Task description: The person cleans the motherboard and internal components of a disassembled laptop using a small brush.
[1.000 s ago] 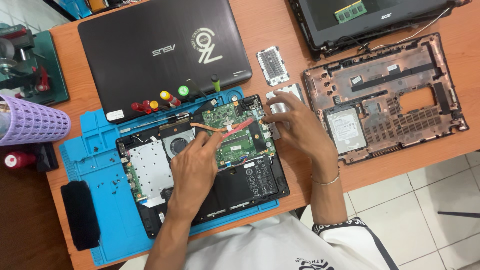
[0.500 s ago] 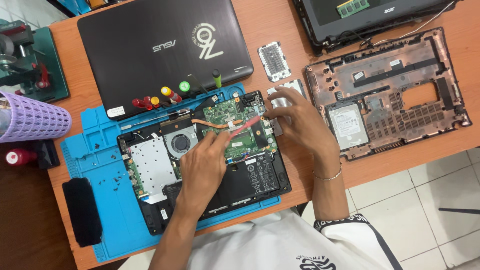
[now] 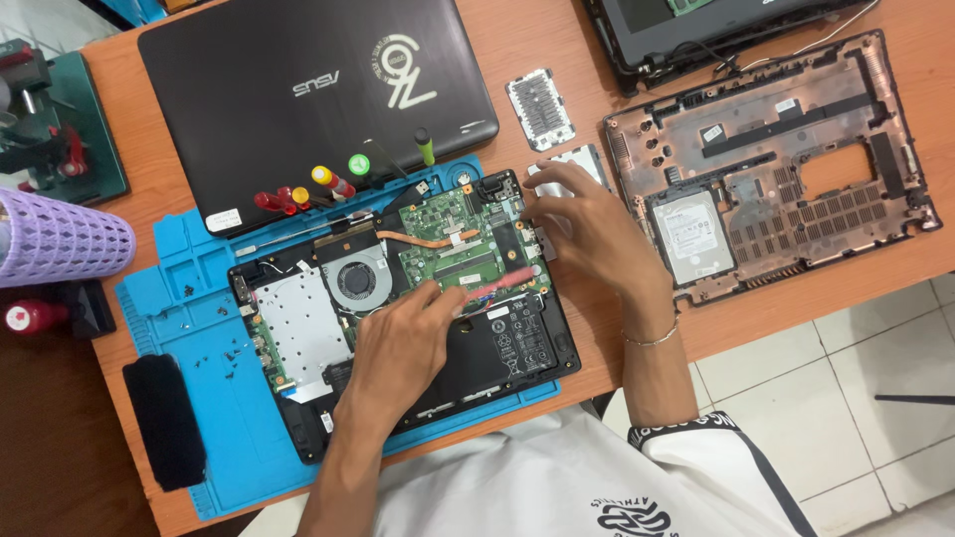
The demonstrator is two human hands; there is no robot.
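Observation:
An opened black laptop base [image 3: 298, 418] lies on a blue repair mat [image 3: 214, 438], with its green circuit board [image 3: 453, 234], round fan [image 3: 356, 278] and black battery [image 3: 497, 343] exposed. My left hand [image 3: 398, 343] rests over the battery and grips a red-handled tool [image 3: 502, 281] that lies across the lower edge of the board. My right hand [image 3: 587, 224] sits at the base's right edge with its fingertips on the board's upper right corner. It holds nothing that I can see.
A closed black laptop [image 3: 308, 99] lies behind the mat, with several coloured screwdrivers [image 3: 318, 184] along its front edge. A stripped laptop shell [image 3: 786, 159] with a silver drive sits at right, a small cover plate [image 3: 540, 107] above, a purple roll [image 3: 60, 239] at left.
My left hand and the red tool have slid a little down the board toward the battery. My right hand has stayed at the base's right edge.

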